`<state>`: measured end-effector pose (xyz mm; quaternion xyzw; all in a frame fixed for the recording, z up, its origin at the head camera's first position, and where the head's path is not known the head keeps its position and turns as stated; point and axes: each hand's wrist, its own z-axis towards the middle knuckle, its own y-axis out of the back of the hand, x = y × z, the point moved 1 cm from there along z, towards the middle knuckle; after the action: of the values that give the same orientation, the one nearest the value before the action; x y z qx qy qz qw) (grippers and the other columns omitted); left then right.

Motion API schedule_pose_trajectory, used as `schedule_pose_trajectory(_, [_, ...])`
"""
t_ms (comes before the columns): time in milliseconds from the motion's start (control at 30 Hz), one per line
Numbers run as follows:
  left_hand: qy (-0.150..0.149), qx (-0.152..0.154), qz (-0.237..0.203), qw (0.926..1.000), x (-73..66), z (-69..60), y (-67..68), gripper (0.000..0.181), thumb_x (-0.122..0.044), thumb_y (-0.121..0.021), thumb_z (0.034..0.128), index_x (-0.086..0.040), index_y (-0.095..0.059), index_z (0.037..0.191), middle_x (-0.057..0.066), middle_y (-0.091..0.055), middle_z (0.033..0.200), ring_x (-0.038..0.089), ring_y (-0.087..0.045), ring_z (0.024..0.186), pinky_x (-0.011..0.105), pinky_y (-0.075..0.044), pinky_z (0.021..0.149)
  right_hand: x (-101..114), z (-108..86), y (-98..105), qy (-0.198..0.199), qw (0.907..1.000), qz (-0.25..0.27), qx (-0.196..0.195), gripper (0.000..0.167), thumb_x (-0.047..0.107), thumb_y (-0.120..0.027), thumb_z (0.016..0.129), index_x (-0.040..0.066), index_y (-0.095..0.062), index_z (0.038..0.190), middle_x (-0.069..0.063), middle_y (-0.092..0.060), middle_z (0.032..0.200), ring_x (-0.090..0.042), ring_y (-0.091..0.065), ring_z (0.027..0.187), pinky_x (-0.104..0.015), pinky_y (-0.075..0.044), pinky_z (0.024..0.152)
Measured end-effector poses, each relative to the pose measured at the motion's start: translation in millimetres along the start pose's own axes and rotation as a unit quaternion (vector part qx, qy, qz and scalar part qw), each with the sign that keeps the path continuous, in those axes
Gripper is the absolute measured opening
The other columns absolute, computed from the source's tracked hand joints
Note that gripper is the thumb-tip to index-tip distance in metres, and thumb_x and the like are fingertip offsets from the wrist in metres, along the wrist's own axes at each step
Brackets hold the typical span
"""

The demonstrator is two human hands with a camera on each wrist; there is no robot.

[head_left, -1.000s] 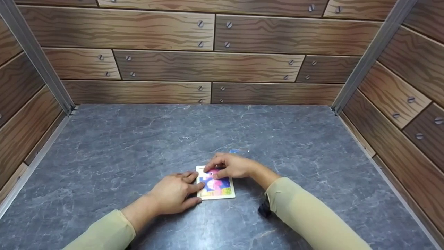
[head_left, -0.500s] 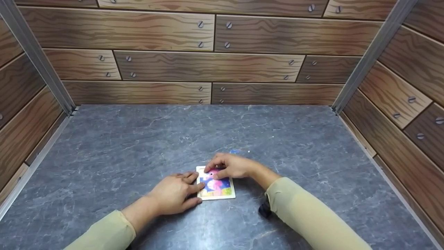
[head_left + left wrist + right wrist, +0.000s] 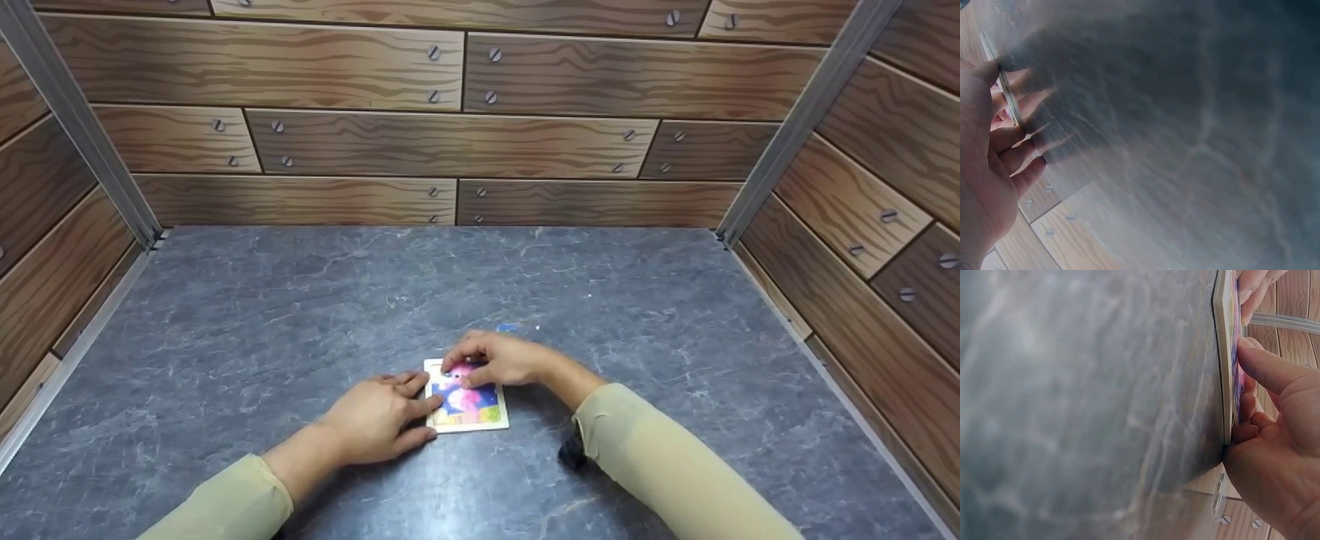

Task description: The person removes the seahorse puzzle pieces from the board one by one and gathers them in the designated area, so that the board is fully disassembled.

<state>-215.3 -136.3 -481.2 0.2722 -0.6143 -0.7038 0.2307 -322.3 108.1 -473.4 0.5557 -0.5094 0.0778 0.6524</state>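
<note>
A small jigsaw puzzle board (image 3: 484, 415) with a pale frame and a pink figure on a blue ground lies flat in the head view. My left hand (image 3: 375, 416) rests at its left edge, fingers extended, with one fingertip on the picture. My right hand (image 3: 504, 358) reaches over the top right; its bent fingers and thumb pinch at a pink puzzle piece in the upper part, largely hidden beneath them. In the right wrist view the thumb (image 3: 1266, 367) lies against the picture side, other fingers curled at the board's edge. The left wrist view shows the board (image 3: 1009, 98) edge-on.
A blue loose piece (image 3: 507, 328) lies just beyond my right hand, with a tiny white speck (image 3: 537, 327) beside it. The grey marbled tabletop (image 3: 300, 300) is enclosed by wood-patterned walls (image 3: 360, 142) with metal corner posts.
</note>
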Motion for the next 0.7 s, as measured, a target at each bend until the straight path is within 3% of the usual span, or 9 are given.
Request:
schedule_pose_trajectory(467, [0.002,0.01,-0.001,0.9999,0.1,-0.4,1.4,0.051,-0.049,-0.056,0.1088,-0.017,-0.065,0.148,0.022,-0.059,0.15,0.036,-0.06,0.136,0.056,-0.053,0.106,0.3,0.0,0.8,-0.016,0.9998,0.008,-0.006,0.03,0.012,-0.079,0.096,0.014,-0.078,0.126,0.002,-0.063,0.119,-0.014,-0.053,0.109,-0.039,-0.044,0.102])
schedule_pose_trajectory(700, [-0.002,-0.005,0.003,1.0,0.2,-0.6,0.2,0.051,-0.048,-0.058,0.1085,-0.017,-0.066,0.147,0.023,-0.06,0.149,0.036,-0.061,0.135,0.054,-0.053,0.106,-0.7,0.1,0.7,0.003,0.9999,0.011,-0.009,0.03,0.009,-0.079,0.095,0.01,-0.077,0.125,0.0,-0.064,0.113,-0.013,-0.053,0.104,-0.036,-0.045,0.097])
